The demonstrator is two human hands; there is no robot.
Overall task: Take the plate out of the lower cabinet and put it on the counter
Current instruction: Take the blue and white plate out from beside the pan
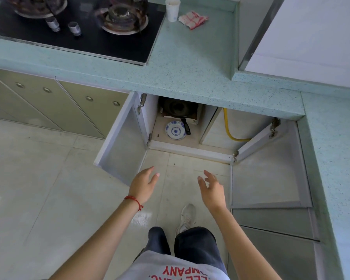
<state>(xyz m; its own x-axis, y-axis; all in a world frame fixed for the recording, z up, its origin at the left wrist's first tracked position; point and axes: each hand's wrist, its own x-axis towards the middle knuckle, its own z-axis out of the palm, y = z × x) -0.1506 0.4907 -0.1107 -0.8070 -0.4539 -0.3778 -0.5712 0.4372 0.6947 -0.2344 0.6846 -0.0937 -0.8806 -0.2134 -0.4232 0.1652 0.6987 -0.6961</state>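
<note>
A white plate with a blue pattern (175, 130) lies flat on the floor of the lower cabinet (190, 147), near its front edge. Both cabinet doors stand open. My left hand (144, 184), with a red string on the wrist, hangs open above the floor tiles in front of the cabinet. My right hand (211, 189) is beside it, fingers spread, holding nothing. Both hands are well short of the plate. The pale green speckled counter (190, 63) runs above the cabinet.
A black pan (179, 110) sits behind the plate, its handle reaching over the plate's right rim. A yellow hose (229, 130) runs through the right half of the cabinet. On the counter are a gas hob (75, 25), a paper cup (172, 9) and a folded cloth (192, 19).
</note>
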